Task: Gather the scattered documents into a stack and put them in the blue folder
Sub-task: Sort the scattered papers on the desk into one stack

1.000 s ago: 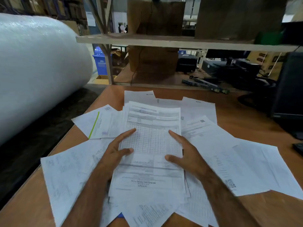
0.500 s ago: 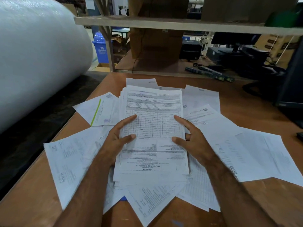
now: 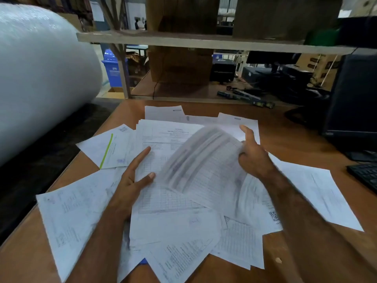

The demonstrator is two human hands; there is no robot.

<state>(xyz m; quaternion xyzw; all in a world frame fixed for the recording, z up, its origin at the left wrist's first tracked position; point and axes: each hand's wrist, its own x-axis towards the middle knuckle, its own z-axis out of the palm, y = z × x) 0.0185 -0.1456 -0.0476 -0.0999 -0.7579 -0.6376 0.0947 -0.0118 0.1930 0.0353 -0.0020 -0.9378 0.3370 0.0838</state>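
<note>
**Right hand lifts one sheet while left hand rests on the pile**

Many white documents (image 3: 177, 231) lie spread over the wooden table (image 3: 24, 260), overlapping each other around the middle of the view. The right hand (image 3: 252, 154), at about 2 o'clock from the centre of the pile, pinches the edge of one printed sheet (image 3: 204, 160) with curled fingers. This sheet is raised and bent above the others, and its print is blurred, so the text cannot be read. The left hand (image 3: 132, 178), at about 9 o'clock from the pile's centre, lies flat with straight fingers on a form with a printed grid (image 3: 161, 148), pressing it down and gripping nothing.

A paper with a green stripe (image 3: 110, 150) lies at 10 o'clock, partly under the pile. One large sheet (image 3: 69, 221) lies at 8 o'clock near the table's left edge, and another sheet (image 3: 318, 193) lies at 3 o'clock.

Of the blue folder (image 3: 144, 261) only a small blue corner shows, at 6 o'clock, under the papers at the near edge of the pile.

At 9 to 11 o'clock beside the table is a big roll of bubble wrap (image 3: 40, 68). At 3 o'clock stand a dark monitor (image 3: 355, 99) and a black keyboard (image 3: 365, 176).
</note>
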